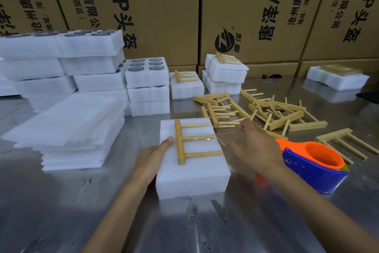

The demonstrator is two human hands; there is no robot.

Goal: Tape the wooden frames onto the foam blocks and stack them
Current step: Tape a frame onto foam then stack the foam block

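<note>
1. A white foam block (191, 172) lies on the steel table (61, 211) at the centre of the view; a wooden frame (180, 142) rests flat on its top, spine to 9 o'clock and three pegs pointing to 3 o'clock; a clear strip of tape (205, 138) crosses the middle peg.
2. The left hand (151, 156) sits at 9 o'clock of the block, fingers wrapped on its side and the thumb pressing the top edge just beside the frame's spine.
3. The right hand (254, 146) hovers at 3 o'clock of the block, blurred; whether its fingers pinch the tape I cannot tell.
4. An orange and blue tape dispenser (313, 166) stands on the table just beyond the right hand, toward 3 o'clock.
5. Loose wooden frames (266, 109) lie heaped at 1 o'clock; finished blocks with frames (223, 72) stand stacked at 12 o'clock.
6. Foam sheets (67, 129) are piled at 9 o'clock; foam blocks with round holes (146, 76) stand at 11 o'clock; cardboard boxes (246, 6) line the back.
</note>
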